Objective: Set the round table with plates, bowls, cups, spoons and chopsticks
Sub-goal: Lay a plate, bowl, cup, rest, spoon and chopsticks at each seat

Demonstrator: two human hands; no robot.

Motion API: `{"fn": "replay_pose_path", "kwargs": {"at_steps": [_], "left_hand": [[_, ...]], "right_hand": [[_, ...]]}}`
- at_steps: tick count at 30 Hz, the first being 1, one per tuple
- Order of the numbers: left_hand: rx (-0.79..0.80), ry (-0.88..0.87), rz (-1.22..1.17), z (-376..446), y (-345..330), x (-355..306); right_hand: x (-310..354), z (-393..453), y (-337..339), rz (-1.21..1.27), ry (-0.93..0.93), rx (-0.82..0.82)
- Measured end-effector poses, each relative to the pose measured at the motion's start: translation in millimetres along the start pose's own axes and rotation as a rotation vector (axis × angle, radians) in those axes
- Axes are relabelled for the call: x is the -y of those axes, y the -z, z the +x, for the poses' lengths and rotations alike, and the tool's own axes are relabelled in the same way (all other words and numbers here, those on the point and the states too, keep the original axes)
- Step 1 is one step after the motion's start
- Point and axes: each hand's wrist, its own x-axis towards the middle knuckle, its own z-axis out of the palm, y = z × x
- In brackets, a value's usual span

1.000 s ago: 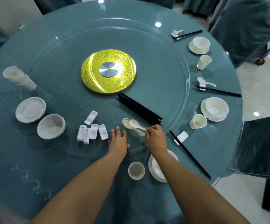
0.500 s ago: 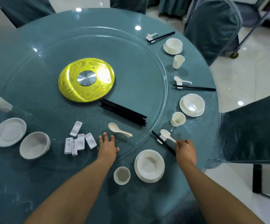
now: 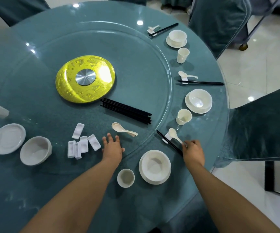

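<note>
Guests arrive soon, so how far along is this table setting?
Two places on the far right look complete, each with bowl on plate, cup, spoon and chopsticks. In hand: the right hand pinches the spoon on the rest by the nearest bowl. Left: spare chopsticks, rests and spoons await more places.

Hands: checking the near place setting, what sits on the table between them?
In the head view, a bowl on a plate sits between the left hand and the right hand.
</note>
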Motion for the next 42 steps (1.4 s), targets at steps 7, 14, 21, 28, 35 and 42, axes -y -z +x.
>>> {"fn": "replay_pose_path", "kwargs": {"at_steps": [7, 14, 21, 28, 35, 42], "left_hand": [[-0.002, -0.017, 0.018, -2.5, 2.8, 1.0], [0.022, -0.107, 0.1, -20.4, 30.3, -1.8], [-0.196, -0.313, -0.042, -81.4, 46.4, 23.4], [-0.36, -0.265, -0.274, -181.4, 23.6, 62.0], [-0.2, -0.048, -0.355, -298.8, -24.2, 123.3], [-0.132, 0.08, -0.425, -377.2, -45.1, 198.6]], "right_hand": [[2.2, -27.2, 0.8, 0.037, -0.023, -0.053], [11.4, -86.8, 11.1, 0.048, -0.031, -0.094], [37.4, -144.0, 24.9, 0.117, -0.019, 0.006], [63.9, -206.8, 37.0, 0.099, 0.186, 0.072], [69.4, -289.2, 23.3, 0.036, 0.373, 0.221], [95.4, -363.6, 7.4, -0.077, 0.543, 0.302]]}}
